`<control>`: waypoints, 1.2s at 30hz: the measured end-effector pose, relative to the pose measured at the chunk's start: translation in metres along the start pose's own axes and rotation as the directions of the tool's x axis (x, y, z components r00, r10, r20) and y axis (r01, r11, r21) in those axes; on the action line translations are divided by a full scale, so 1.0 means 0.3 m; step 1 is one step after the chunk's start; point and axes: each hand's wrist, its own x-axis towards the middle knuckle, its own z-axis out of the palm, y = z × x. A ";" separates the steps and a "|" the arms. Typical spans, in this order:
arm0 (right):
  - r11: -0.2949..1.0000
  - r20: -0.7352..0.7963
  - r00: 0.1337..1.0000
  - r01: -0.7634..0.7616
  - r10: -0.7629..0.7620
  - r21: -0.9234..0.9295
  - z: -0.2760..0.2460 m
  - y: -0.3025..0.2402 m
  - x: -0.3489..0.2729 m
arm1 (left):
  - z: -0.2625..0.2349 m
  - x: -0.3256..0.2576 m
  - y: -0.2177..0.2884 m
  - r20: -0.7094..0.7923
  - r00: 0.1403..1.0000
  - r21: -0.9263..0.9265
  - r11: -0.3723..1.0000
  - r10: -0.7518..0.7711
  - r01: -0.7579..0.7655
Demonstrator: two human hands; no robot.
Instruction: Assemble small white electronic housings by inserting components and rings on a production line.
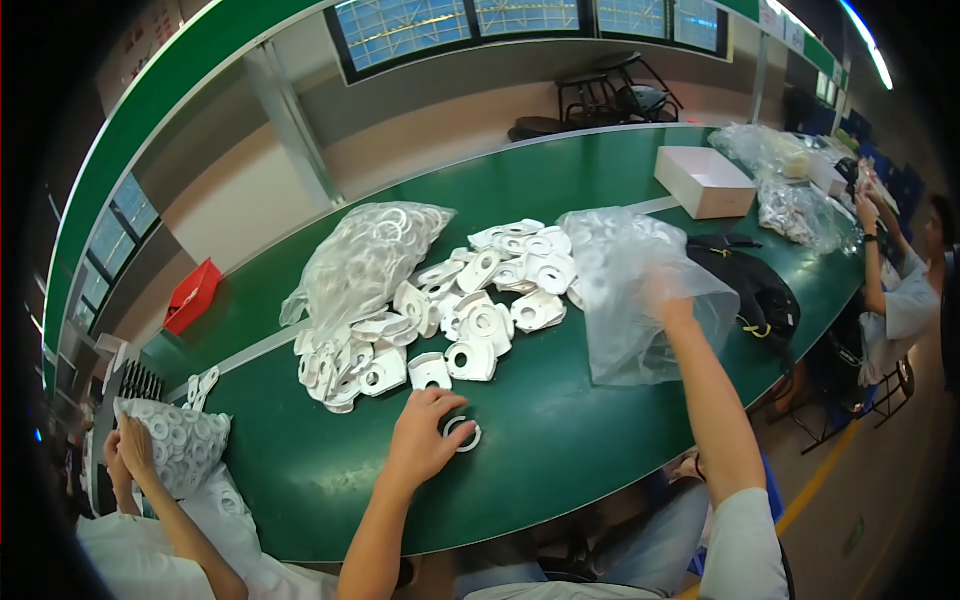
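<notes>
My left hand (425, 440) is over the near middle of the table, its thumb and fingers curled round a white ring (475, 440), with the thumb lying across it. Just beyond the fingertips lies a white plastic piece with a round hole (430, 370), at the near edge of a pile of similar white plastic parts (480, 325). My right hand (662, 288) reaches into a clear plastic bag (630, 345). White rings show through the far part of that bag. Cloudy film blurs my right fingers, so what they hold is hidden.
A full bag of white rings (375, 250) stands behind the pile. At right are a black bag (755, 290) and an open white box (705, 190). A red bin (192, 297) sits far left. One person's hands (130, 450) hold another ring bag; another person (895, 270) sits right.
</notes>
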 end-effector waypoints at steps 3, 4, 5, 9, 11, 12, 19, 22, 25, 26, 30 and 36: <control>0.990 -0.110 0.983 0.144 -0.144 -0.003 0.000 0.069 -0.041 | 0.032 0.070 0.000 -0.149 0.982 0.076 0.992 0.114 -0.103; 0.955 -0.300 0.907 0.279 -0.296 -0.097 0.017 0.136 -0.061 | 0.065 0.117 -0.001 -0.184 0.969 0.129 0.981 0.168 -0.146; 0.954 -0.270 0.915 0.275 -0.299 -0.121 0.010 0.130 -0.065 | 0.068 0.158 0.001 -0.136 0.977 0.157 0.977 0.166 -0.144; 0.973 0.278 0.934 -0.229 0.224 -0.014 -0.060 -0.007 -0.030 | 0.023 0.236 -0.012 0.130 0.991 0.316 0.945 0.045 -0.084; 0.950 0.244 0.932 -0.298 0.268 0.094 -0.072 0.003 -0.038 | 0.025 0.244 -0.004 0.061 0.989 0.289 0.946 0.133 -0.145; 0.947 0.233 0.929 -0.313 0.288 0.079 -0.088 0.021 -0.053 | 0.031 0.248 0.002 -0.013 0.980 0.270 0.944 0.199 -0.188; 0.784 -0.033 0.914 -0.327 0.404 0.527 -0.419 -0.173 -0.318 | 0.004 0.104 0.087 -0.160 0.987 -0.237 0.970 0.009 -0.047; 0.665 -0.100 0.899 -0.237 0.427 0.708 -0.503 -0.280 -0.420 | 0.069 0.062 0.069 0.048 0.985 -0.605 0.779 -0.168 0.162; 0.652 -0.123 0.944 -0.114 0.306 0.749 -0.534 -0.390 -0.464 | 0.070 0.025 0.103 0.149 0.961 -0.771 0.582 -0.231 0.260; 0.639 -0.105 0.960 -0.087 0.258 0.764 -0.538 -0.430 -0.471 | 0.089 0.019 0.090 0.142 0.961 -0.800 0.544 -0.236 0.252; 0.631 -0.009 0.999 -0.018 0.040 0.776 -0.520 -0.596 -0.499 | 0.124 0.018 0.111 0.251 0.933 -0.927 0.213 -0.259 0.309; 0.672 0.002 0.988 0.103 -0.154 0.733 -0.409 -0.747 -0.518 | 0.110 -0.021 0.111 0.328 0.923 -0.944 -0.061 -0.199 0.323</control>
